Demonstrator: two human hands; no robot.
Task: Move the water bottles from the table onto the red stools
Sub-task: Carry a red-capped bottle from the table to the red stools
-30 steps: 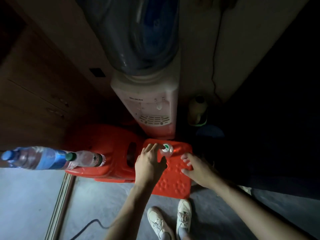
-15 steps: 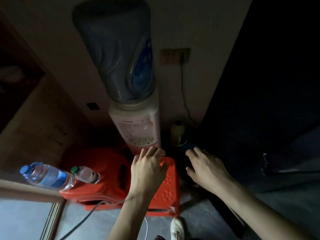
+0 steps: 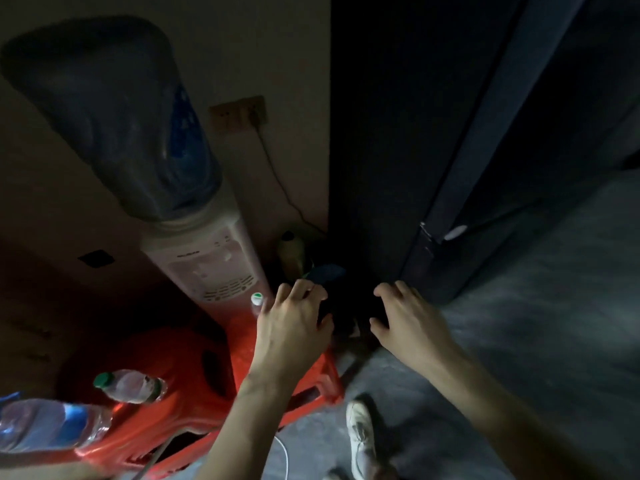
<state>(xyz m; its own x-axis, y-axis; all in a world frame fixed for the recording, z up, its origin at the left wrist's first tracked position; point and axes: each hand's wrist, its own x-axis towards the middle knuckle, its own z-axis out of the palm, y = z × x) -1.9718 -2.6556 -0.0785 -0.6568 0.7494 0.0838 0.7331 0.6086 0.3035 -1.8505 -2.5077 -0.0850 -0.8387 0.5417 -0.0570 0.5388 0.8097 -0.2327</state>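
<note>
A small clear bottle with a green-and-white cap [image 3: 257, 303] stands on the nearer red stool [image 3: 242, 344], just left of my left hand [image 3: 294, 327]. That hand hovers over the stool with loosely curled fingers and holds nothing. My right hand [image 3: 408, 323] hangs empty further right, over the dark floor. On the left red stool [image 3: 145, 358] stand a small green-capped bottle [image 3: 130, 386] and a bigger blue-labelled bottle [image 3: 48, 427] at the frame's left edge.
A white water dispenser [image 3: 204, 261] with a big blue jug [image 3: 114, 119] stands right behind the stools. A yellowish container [image 3: 291, 254] sits in the corner. A dark door [image 3: 450, 133] fills the right. My shoe [image 3: 362, 441] and a white cable [image 3: 284, 455] are on the grey floor.
My left hand has let go of the small capped bottle, which now stands on the nearer stool. Both hands have drawn back and to the right as my view swung right and up.
</note>
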